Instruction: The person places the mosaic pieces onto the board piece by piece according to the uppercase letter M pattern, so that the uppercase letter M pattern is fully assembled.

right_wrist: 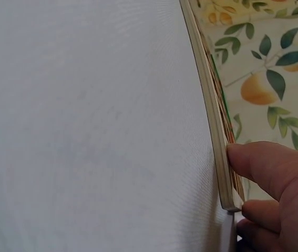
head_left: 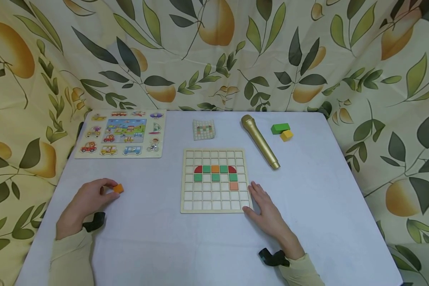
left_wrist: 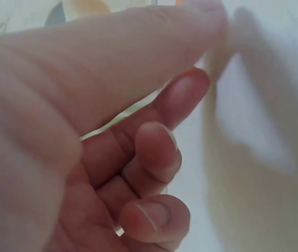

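At the table's left side my left hand (head_left: 89, 200) pinches a small orange block (head_left: 118, 188) between thumb and fingertips. In the left wrist view, the block is mostly hidden behind the thumb (left_wrist: 138, 47); the other fingers curl loosely. My right hand (head_left: 269, 216) rests along the right edge of a wooden grid board (head_left: 214, 205), fingers extended and touching its rim. The right wrist view shows fingertips against the board's side (right_wrist: 212, 115) near a corner. Set in the grid are several green squares (head_left: 216, 177), two red rounded pieces (head_left: 198, 169), an orange square (head_left: 215, 169) and a lone salmon square (head_left: 234, 186).
Behind the board lies a small pattern card (head_left: 203, 137). A gold microphone (head_left: 261, 142) lies slanted at the right, beside a green block (head_left: 280, 128) and a yellow block (head_left: 286, 135). A vehicle picture puzzle (head_left: 121, 153) occupies the back left. Printed fabric (head_left: 200, 51) surrounds the white table.
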Motion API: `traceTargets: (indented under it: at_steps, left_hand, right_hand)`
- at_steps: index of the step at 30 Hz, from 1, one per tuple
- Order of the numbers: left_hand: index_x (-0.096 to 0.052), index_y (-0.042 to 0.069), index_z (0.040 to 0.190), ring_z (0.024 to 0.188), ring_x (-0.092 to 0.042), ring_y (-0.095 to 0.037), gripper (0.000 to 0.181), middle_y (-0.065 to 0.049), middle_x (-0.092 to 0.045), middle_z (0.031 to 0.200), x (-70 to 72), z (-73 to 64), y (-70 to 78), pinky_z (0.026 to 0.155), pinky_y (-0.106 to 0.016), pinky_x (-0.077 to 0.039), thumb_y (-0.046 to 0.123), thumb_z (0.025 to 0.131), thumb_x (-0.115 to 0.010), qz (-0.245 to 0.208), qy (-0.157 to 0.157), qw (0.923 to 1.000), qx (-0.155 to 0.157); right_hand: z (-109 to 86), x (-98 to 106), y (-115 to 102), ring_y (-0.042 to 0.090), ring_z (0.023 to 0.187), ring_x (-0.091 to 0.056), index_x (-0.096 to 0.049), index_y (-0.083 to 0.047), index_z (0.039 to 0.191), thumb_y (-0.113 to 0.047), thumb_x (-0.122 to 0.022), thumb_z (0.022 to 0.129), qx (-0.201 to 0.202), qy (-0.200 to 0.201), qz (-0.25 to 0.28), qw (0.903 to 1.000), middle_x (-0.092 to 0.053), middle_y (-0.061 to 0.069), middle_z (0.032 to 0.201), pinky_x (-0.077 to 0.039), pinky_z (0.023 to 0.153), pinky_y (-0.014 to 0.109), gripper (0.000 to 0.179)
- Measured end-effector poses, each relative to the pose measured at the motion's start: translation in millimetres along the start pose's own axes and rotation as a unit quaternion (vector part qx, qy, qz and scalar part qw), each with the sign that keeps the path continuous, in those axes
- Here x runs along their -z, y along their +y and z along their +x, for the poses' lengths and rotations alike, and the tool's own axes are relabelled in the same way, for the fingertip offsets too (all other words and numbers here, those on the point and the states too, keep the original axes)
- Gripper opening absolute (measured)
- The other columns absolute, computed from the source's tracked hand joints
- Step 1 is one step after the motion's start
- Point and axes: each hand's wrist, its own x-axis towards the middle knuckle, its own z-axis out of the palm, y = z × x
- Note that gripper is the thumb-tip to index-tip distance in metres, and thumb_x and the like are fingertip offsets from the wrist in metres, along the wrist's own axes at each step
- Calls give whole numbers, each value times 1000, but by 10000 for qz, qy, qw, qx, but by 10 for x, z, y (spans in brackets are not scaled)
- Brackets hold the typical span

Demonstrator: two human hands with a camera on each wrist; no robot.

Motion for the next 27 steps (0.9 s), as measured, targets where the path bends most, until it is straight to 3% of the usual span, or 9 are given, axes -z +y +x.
traceTargets:
  at_steps: [6, 16, 24, 27]
  left_hand:
    - [-68, 4, 111, 74, -46, -23, 31, -3, -57, 83, -68, 217, 335, 59, -34, -36, 17, 85, -77, -184, -135, 9994, -245]
    - [-71, 7, 110, 76, -46, -20, 27, -2, -64, 98, -279, 523, 870, 64, -34, -39, 15, 85, -77, -381, -241, 9921, -1175]
    - [-71, 9, 111, 85, -52, -22, 27, -2, -66, 107, -455, 674, 1265, 76, -37, -46, 16, 85, -77, -387, -579, 9880, -1378]
    - [-71, 9, 109, 88, -54, -22, 26, -2, -65, 105, -528, 712, 1389, 79, -38, -47, 16, 84, -78, -363, -651, 9841, -1612]
  right_hand:
    - [-2, 2, 6, 32, 145, -14, -32, 1, 150, -30, -69, 92, 17, 29, 9, 10000, -22, 13, 158, -20, 110, 55, 75]
    - [-1, 0, -5, 32, 145, -14, -32, 2, 150, -30, -69, 92, 12, 20, -41, 10000, -22, 13, 158, -21, 110, 55, 76]
    - [1, 9, -18, 32, 145, -14, -32, 1, 150, -29, -69, 92, 0, 8, -36, 10000, -22, 13, 158, -21, 110, 55, 75]
    - [-1, 8, -21, 32, 145, -14, -32, 2, 150, -28, -69, 92, -9, 12, -31, 10000, -22, 13, 158, -21, 110, 55, 75]
